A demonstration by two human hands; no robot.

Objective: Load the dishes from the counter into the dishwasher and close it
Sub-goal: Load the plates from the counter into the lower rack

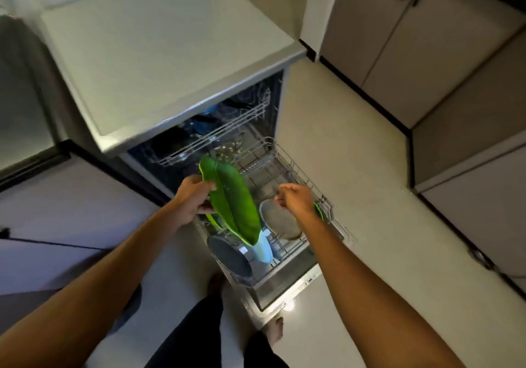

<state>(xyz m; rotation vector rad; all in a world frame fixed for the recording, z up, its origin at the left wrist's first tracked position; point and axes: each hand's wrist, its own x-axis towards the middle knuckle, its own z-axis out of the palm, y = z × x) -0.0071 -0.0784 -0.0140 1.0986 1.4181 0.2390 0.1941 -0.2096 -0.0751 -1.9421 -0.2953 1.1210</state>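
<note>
My left hand [191,200] grips a green leaf-shaped plate [233,201] by its left edge, tilted above the pulled-out lower rack [301,172] of the open dishwasher. My right hand [296,200] hovers over the rack with its fingers loosely curled and nothing in it. In the rack stand a beige bowl [280,224], a light blue plate [263,249], a dark grey round dish [229,258] and a green item [319,211] half hidden behind my right wrist. The upper rack [216,137] sits inside the machine with dark dishes.
The dishwasher door [287,293] lies open at my feet. A grey counter [159,54] tops the machine. Cabinets [412,40] line the right side, with pale floor [355,154] between them and the dishwasher. A black cable [51,242] runs at the left.
</note>
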